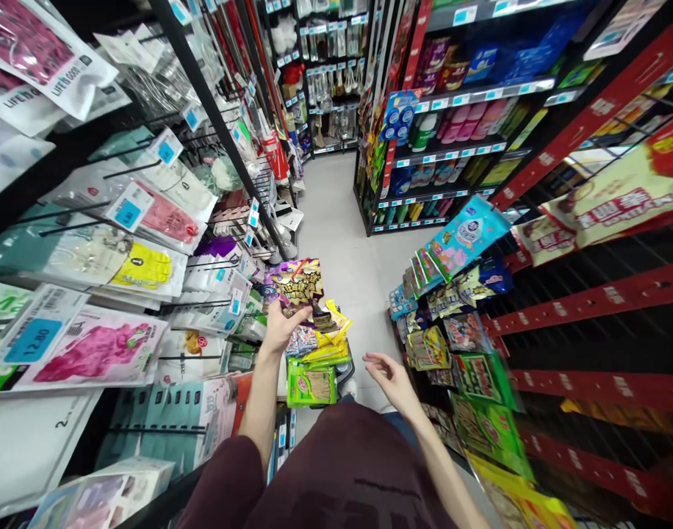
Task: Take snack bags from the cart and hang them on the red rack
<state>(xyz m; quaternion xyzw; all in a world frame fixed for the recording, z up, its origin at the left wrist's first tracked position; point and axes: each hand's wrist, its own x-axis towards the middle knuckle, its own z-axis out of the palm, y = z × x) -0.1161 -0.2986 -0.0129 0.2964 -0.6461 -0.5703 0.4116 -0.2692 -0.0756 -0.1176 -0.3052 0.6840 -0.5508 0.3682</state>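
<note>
- Two bare hands are held out in front of a person in a dark maroon top (pixel 347 470), above a grey aisle floor (pixel 330 195).
- The left hand (pixel 281 329) grips a purple-and-gold snack bag (pixel 297 283) by its near edge, thumb laid across the top; its other fingers are mostly hidden.
- That bag is over the far end of a pile of packets, close to the left-hand shelving.
- Below it lie yellow packets (pixel 326 351), with a green packet (pixel 311 385) at the near end of the pile.
- The right hand (pixel 390 376) is apart from the bag, its fingers loosely open and slightly bent, between the pile and the right-hand rack.
- On that rack hang more snack packs, among them a light-blue pack (pixel 469 229) and a green pack (pixel 491 426).
- Packaged gloves (pixel 94 349) hang on the left.
- Pink bottles (pixel 469 121) stand on a shelf farther ahead.
</note>
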